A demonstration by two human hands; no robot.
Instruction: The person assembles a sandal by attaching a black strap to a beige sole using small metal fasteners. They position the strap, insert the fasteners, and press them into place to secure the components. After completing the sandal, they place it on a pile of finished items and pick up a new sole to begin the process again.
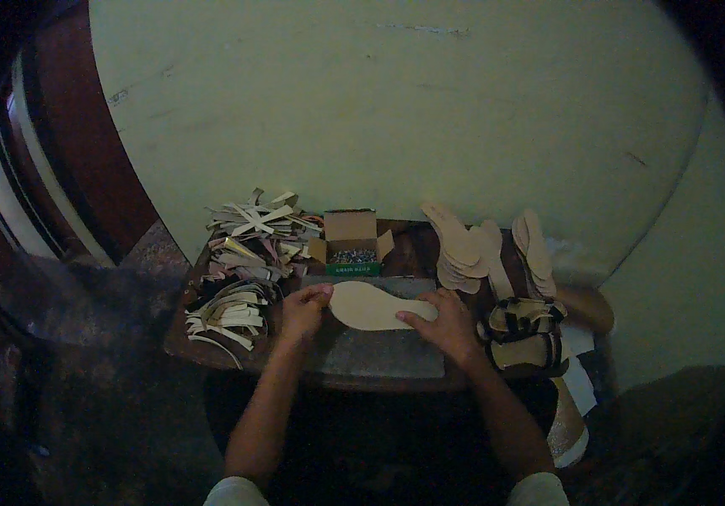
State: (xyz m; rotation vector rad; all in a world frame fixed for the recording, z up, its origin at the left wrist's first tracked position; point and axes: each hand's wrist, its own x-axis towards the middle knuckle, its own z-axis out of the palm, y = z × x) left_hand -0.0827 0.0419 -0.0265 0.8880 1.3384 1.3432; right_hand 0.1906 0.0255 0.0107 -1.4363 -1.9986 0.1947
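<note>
A pale beige insole lies level between my two hands, above a grey slab on the small table. My left hand pinches its wide toe end between thumb and fingers. At the narrower heel end, my right hand grips it, thumb on top and fingers at the far edge. Just beyond the insole stands an opened cardboard box with green sides, filled with small metallic pieces, too small to tell exactly.
Heaped strips in cream, grey and pink cover the table's left side. Stacked insoles and another insole stack stand at the back right. A pair of dark-strapped sandals sits at the right edge. A pale green wall rises behind.
</note>
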